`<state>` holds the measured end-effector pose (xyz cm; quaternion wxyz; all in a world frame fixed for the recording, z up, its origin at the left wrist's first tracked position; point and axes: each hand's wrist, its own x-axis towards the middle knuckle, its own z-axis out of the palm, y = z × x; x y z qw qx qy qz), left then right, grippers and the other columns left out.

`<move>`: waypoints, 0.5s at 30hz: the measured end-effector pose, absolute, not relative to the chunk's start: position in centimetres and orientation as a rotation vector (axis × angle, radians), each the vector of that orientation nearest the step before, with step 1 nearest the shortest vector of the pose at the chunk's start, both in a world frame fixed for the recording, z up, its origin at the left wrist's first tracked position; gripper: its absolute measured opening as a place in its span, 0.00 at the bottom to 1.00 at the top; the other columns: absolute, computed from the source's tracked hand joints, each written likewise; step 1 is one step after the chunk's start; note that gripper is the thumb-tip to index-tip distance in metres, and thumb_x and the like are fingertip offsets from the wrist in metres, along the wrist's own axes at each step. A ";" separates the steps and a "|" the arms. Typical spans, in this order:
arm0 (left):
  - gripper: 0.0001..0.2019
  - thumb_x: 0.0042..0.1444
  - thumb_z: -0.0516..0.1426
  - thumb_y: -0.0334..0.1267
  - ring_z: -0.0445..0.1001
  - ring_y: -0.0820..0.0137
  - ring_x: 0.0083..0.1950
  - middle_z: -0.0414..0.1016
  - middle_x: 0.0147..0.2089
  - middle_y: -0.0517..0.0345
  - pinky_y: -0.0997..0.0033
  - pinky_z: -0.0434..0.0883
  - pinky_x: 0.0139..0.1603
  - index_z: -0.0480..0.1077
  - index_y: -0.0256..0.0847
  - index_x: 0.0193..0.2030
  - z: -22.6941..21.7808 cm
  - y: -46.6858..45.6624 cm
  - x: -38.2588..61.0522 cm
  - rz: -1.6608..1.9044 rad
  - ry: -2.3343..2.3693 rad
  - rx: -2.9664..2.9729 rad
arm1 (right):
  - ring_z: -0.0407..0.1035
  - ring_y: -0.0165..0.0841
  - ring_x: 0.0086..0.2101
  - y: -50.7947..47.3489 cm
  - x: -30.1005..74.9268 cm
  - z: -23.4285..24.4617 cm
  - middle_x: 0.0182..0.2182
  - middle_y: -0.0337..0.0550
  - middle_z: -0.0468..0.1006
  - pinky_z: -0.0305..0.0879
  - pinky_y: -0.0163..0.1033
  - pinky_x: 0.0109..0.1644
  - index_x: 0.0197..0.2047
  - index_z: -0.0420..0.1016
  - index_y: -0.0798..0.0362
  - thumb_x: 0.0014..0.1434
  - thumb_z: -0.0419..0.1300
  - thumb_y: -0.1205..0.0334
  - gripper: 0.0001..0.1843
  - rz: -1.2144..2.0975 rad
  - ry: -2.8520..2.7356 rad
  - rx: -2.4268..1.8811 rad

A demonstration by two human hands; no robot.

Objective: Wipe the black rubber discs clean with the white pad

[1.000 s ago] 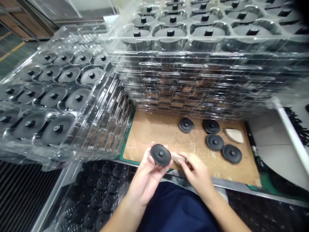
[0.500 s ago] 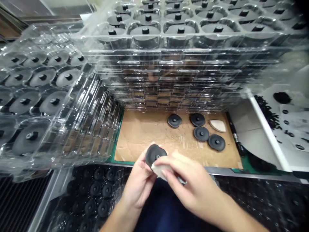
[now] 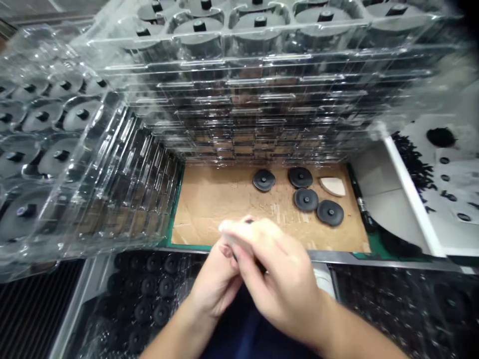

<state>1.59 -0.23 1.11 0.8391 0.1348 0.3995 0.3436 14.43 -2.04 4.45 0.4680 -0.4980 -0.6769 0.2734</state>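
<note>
My two hands meet just in front of the brown cardboard mat. My left hand is curled around a black disc, of which only a dark sliver shows. My right hand lies over it with its fingers pressed together on a pale pad, blurred by motion and mostly hidden. Further back on the mat lie several loose black discs, and beside them a second white wedge-shaped pad.
A tall stack of clear trays holding black discs walls off the back. Another tilted stack stands at the left. A low tray of small black discs sits under my left forearm. A white bin is at the right.
My right hand has slid left over the disc and now covers it and the pad. The view has tipped down and to the right.
</note>
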 end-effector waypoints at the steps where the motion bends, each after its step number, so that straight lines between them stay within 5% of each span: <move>1: 0.17 0.40 0.67 0.29 0.77 0.71 0.40 0.80 0.37 0.58 0.79 0.73 0.44 0.77 0.42 0.41 1.2 -0.2 1.6 0.726 0.835 0.281 | 0.71 0.32 0.36 -2.2 14.7 4.5 0.35 0.49 0.77 0.70 0.36 0.41 0.47 0.73 0.63 0.61 0.51 0.73 0.13 0.728 -1.687 -1.184; 6: 0.20 0.39 0.67 0.24 0.77 0.73 0.43 0.80 0.42 0.60 0.81 0.73 0.43 0.77 0.45 0.42 1.4 -0.1 1.7 0.697 0.795 0.235 | 0.70 0.24 0.28 -3.7 17.2 5.2 0.29 0.37 0.76 0.67 0.26 0.33 0.41 0.74 0.54 0.58 0.55 0.75 0.11 0.926 -1.767 -1.308; 15: 0.26 0.34 0.71 0.33 0.76 0.71 0.45 0.79 0.45 0.59 0.79 0.72 0.47 0.76 0.45 0.44 1.7 -0.2 2.4 0.715 0.717 0.255 | 0.72 0.30 0.32 -4.7 18.4 6.7 0.34 0.40 0.78 0.68 0.34 0.36 0.46 0.71 0.51 0.61 0.52 0.70 0.12 0.669 -1.904 -1.588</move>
